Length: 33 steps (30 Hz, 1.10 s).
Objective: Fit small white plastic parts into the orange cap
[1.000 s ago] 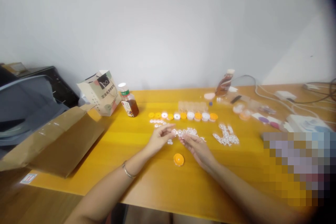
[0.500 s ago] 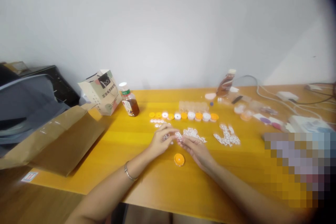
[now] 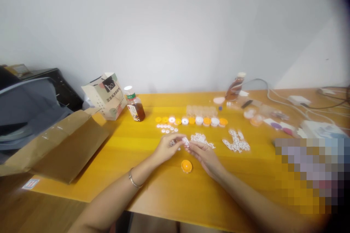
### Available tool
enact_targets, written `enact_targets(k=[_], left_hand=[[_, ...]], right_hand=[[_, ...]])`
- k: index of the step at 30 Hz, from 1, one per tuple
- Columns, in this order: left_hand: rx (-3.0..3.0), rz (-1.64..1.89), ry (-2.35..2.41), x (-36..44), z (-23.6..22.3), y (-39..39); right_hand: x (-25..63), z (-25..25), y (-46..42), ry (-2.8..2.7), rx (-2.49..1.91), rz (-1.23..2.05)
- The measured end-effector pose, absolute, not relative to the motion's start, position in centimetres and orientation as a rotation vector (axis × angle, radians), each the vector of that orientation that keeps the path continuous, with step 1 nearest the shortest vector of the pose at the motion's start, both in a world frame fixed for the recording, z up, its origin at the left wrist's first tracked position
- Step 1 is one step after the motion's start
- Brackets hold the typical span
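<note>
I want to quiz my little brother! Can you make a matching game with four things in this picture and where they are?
Things:
1. Bracelet
2. White dotted piece
3. Paper bag
4. Lone orange disc

Places:
A. Beside the bottle with the green band
B. On the near side of the table
C. Around the left wrist
D. At the fingertips of the left hand and right hand

Right pairs: 1-C, 2-D, 3-A, 4-B

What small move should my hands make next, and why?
Perhaps a gentle tug with your right hand while your left hand steadies: both pinch the small white piece, and a pile of white pieces lies just beyond.
</note>
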<state>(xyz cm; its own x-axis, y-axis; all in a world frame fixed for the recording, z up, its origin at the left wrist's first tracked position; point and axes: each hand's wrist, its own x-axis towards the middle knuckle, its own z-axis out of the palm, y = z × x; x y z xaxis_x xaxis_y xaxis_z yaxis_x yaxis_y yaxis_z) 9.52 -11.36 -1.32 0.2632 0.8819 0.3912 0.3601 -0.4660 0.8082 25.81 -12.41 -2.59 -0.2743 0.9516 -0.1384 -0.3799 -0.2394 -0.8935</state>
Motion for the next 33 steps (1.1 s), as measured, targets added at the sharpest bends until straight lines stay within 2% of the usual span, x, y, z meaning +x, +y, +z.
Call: enact_targets(k=[19, 33], left_hand=[[1.617, 1.127, 1.073, 9.84, -1.76, -11.22], [1.604, 1.097, 1.026, 9.92, -1.42, -11.41]], right_hand=[[25.74, -2.77, -12.37, -0.944, -0.936, 1.672], [25.96, -2.66, -12.16, -1.015, -0.920, 1.673]])
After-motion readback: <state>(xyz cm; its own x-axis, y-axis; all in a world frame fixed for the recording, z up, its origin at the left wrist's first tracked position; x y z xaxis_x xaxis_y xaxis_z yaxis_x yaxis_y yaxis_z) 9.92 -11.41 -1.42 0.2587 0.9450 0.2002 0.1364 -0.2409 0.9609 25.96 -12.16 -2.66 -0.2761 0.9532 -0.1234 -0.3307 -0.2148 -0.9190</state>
